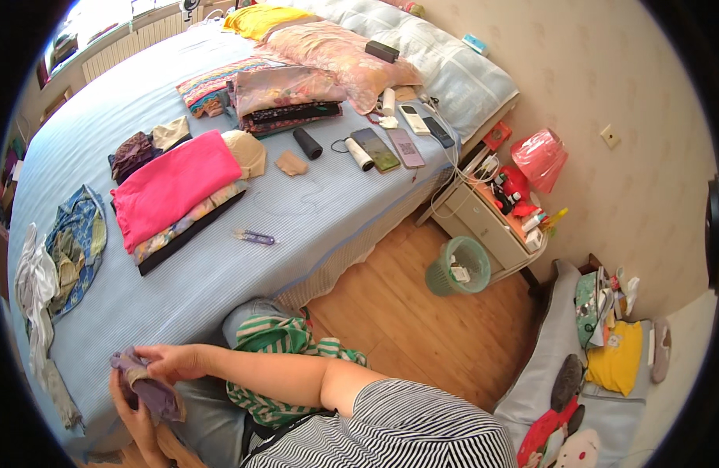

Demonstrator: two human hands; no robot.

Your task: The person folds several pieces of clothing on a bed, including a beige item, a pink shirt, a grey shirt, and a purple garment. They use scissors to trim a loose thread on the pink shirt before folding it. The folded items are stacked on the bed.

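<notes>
A small bundle of purple cloth with a beige edge point(153, 390) is gripped between my two hands at the bed's near edge; what kind of garment it is cannot be made out. My left hand point(133, 413) holds it from below and the left, fingers up along its side. From the right, my right hand point(166, 362) closes on its upper part. Nearest to them on the bed lie a crumpled white garment point(37, 288) and a blue patterned garment point(83, 234). Green-and-white striped cloth point(274, 335) rests across my lap.
A pink folded garment point(176, 187) tops a clothes stack on the bed. Beyond are more folded clothes point(289, 90), phones point(375, 150) and a purple tube-shaped thing point(255, 236). A green bin point(458, 267) stands by the nightstand point(484, 218); a grey seat point(543, 359) is at right.
</notes>
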